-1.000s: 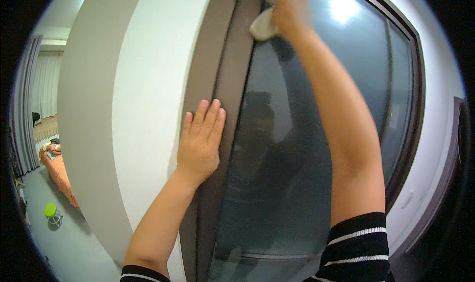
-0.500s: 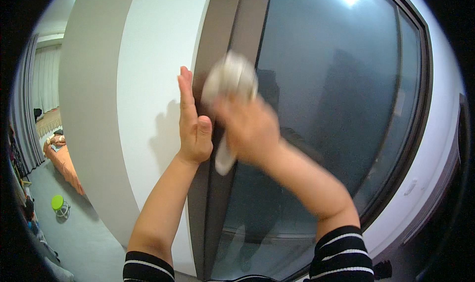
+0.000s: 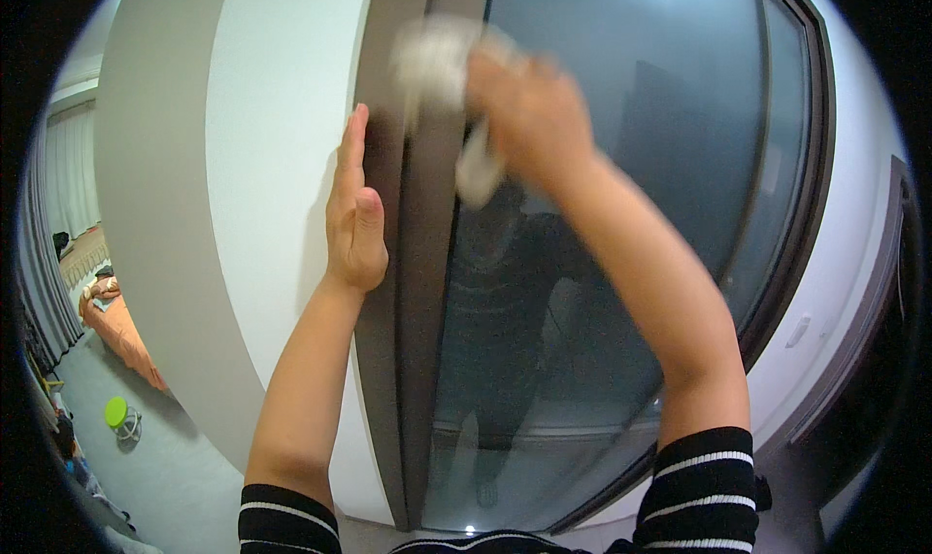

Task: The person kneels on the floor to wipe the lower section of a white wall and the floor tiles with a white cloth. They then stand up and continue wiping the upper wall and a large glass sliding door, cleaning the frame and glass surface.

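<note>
A crumpled white cloth (image 3: 437, 61), smeared by motion, is gripped in my right hand (image 3: 539, 117) high on the brown frame (image 3: 413, 263) of a dark glass panel (image 3: 641, 195). One loose end of the cloth hangs below the hand, over the edge between frame and glass. My left hand (image 3: 355, 224) is lower and to the left, empty, its fingers straight and pointing up, thumb toward the frame. It is held edge-on where the white wall (image 3: 282, 166) meets the frame; whether the palm presses on it I cannot tell.
A grey wall panel (image 3: 160, 166) curves beside the white wall. Far left, a room opens with a grey curtain (image 3: 44, 253), a bed with an orange cover (image 3: 121, 331) and a green-topped stool (image 3: 116, 411). A switch plate (image 3: 799, 332) is on the right wall.
My right hand has moved up and right with the cloth, from mid-frame to higher on it. My left hand appears slightly further left, still flat. The whole view has shifted a little.
</note>
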A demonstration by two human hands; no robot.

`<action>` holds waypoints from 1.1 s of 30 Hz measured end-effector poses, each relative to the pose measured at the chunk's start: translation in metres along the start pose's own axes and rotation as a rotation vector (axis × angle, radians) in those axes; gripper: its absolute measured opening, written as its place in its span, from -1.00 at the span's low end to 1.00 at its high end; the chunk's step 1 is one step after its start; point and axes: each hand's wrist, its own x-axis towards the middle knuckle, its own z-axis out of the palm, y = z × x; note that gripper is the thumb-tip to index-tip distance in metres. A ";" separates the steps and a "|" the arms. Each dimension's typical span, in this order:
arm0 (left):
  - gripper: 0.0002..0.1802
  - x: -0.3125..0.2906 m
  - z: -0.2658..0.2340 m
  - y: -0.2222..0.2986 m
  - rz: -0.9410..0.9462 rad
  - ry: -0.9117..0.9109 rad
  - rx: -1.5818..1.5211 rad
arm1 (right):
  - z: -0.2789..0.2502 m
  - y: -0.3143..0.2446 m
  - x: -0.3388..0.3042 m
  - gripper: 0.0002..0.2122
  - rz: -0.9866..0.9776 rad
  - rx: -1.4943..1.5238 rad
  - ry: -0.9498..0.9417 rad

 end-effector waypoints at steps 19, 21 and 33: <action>-0.30 -0.007 0.022 0.002 0.095 -0.164 0.536 | -0.098 -0.117 -0.232 -0.51 -0.583 0.400 -0.516; -0.28 -0.011 0.011 -0.002 0.093 -0.173 0.641 | -0.097 -0.054 -0.141 -0.66 -0.212 0.322 -0.958; -0.25 0.020 0.107 0.045 0.085 -0.116 0.838 | -0.158 0.287 -0.140 -0.52 0.748 -0.360 0.038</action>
